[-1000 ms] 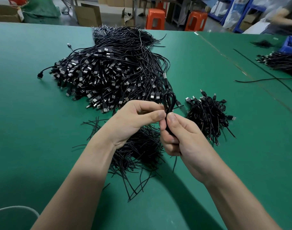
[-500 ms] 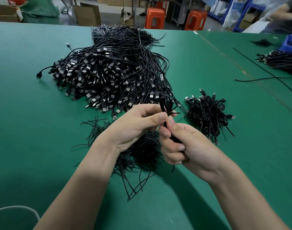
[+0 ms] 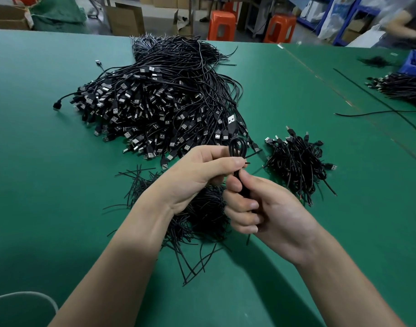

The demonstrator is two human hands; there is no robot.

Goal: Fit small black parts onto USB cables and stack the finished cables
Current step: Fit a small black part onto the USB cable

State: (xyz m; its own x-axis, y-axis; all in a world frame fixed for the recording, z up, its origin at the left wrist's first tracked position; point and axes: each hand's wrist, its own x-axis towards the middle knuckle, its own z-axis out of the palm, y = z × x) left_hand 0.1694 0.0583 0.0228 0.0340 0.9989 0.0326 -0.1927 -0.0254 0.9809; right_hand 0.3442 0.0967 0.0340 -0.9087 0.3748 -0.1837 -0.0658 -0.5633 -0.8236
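Coiled cable (image 3: pixel 237 147) held above green counter (image 3: pixel 48 185), right hand (image 3: pixel 268 215) clenched round its lower part, left hand (image 3: pixel 197 171) fingers (image 3: pixel 225 161) pinching thin black tie (image 3: pixel 253 154) at its neck, big cable pile (image 3: pixel 155 105) behind, small stack (image 3: pixel 299 161) just right, loose ties (image 3: pixel 202 213) beneath.

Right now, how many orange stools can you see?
2. Both stand beyond the far edge of the green table: the first stool near the middle, the second stool to its right. Others may be hidden behind.

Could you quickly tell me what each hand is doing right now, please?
Left hand: closed, pinching the looped thin black cable just below its loop.
Right hand: closed, gripping the same cable lower down.
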